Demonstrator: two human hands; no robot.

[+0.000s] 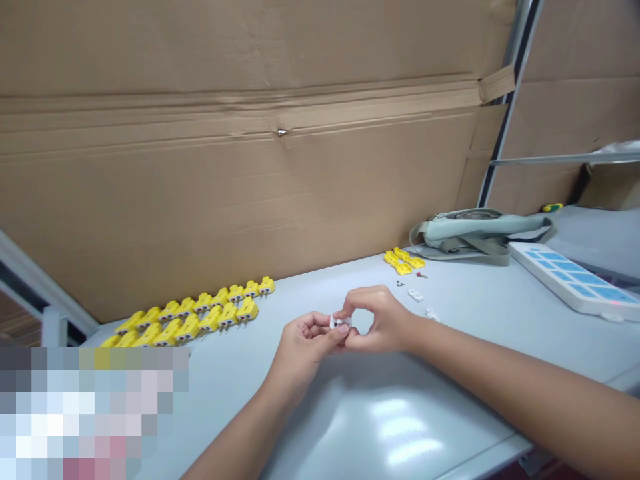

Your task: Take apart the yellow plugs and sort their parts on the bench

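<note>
Both hands meet above the middle of the table. My left hand (pixel 310 337) pinches a small white plastic part (pixel 341 325) with dark spots on its face. My right hand (pixel 377 317) closes thumb and forefinger on the other edge of that same part. To the right of the hands lie more white plastic pieces (pixel 415 295), some small dark metal bits (pixel 400 283) and a small red-tipped piece (pixel 421 275). Yellow shell halves (pixel 404 261) rest behind them. Over on the left, yellow plugs (pixel 187 327) with metal pins stand in two rows.
A cardboard wall (pixel 250 200) closes off the table's back edge. At the back right lie a pale green bag (pixel 465 233) with straps and a white box with blue panels (pixel 575 277). A yellow-green object (pixel 553 208) sits farther back. The lower left is pixelated.
</note>
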